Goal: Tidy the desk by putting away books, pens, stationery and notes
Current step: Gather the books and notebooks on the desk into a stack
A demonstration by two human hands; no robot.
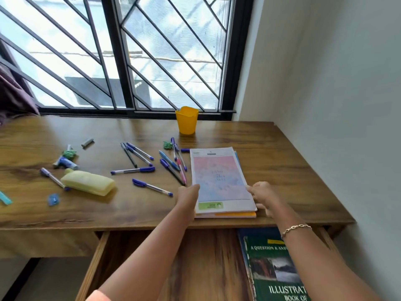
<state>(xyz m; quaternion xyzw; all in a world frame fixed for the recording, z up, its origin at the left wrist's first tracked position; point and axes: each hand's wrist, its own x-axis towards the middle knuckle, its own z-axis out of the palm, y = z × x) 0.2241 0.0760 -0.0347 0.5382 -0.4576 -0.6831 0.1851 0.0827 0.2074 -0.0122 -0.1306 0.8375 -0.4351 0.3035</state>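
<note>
The open drawer [208, 257] lies closest, below both wrists, with a green book [273, 268] lying flat in its right part, under the right forearm, which wears a bracelet [296, 228]. Past the drawer's front, on the desk [293, 166], the stack of notebooks [219, 179] lies flat between the two hands, its pink-and-blue cover on top and an orange edge showing at the near end. The left hand [187, 195] grips the stack's left edge, thumb over the cover and fingers curled against the side. The right hand [263, 195] grips the right edge the same way, its fingers bent down along the side; how far they reach under cannot be told. Just left of the left fingers lies a blue-capped pen [152, 187], and beyond those fingers, beside the stack's left edge, a cluster of pens [173, 164] lies fanned out. Farther left of them a pale yellow pencil case [87, 182] lies flat. Well beyond the left fingertips, near the window, a yellow cup [187, 120] stands upright.
</note>
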